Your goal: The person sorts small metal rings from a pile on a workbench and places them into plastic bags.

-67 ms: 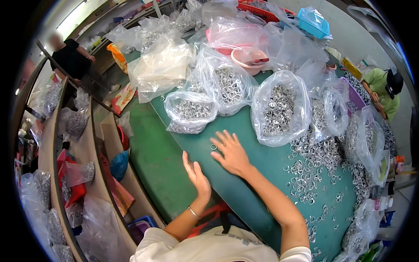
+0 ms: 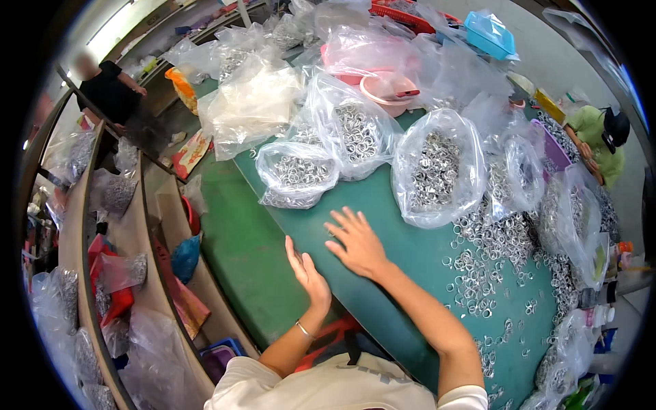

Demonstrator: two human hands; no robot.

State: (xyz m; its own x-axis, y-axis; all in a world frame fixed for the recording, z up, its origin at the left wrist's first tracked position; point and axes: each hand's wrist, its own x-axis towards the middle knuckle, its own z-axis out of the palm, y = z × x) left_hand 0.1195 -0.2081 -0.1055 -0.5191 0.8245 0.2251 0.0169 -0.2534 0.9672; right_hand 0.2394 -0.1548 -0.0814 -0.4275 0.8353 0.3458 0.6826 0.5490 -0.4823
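The right hand (image 2: 359, 244) has slid slightly left over the green bench (image 2: 410, 253) since the earlier frame, nearer the left hand (image 2: 311, 280). It is open, palm down, fingers spread, and grips nothing that shows; whether it presses on the surface I cannot tell. A small metal ring (image 2: 331, 232) that showed plainly by its fingertips is now mostly hidden at the fingers.

The left hand looks much as it did: open, slightly cupped, fingers pointing up, palm toward the right hand, beside the bench's left edge, with nothing visible in it.

The low plastic bag (image 2: 265, 174) of rings beyond the hands, the round open bag (image 2: 473, 164) to its right and the loose rings (image 2: 475, 277) scattered along the bench's right side lie as before.
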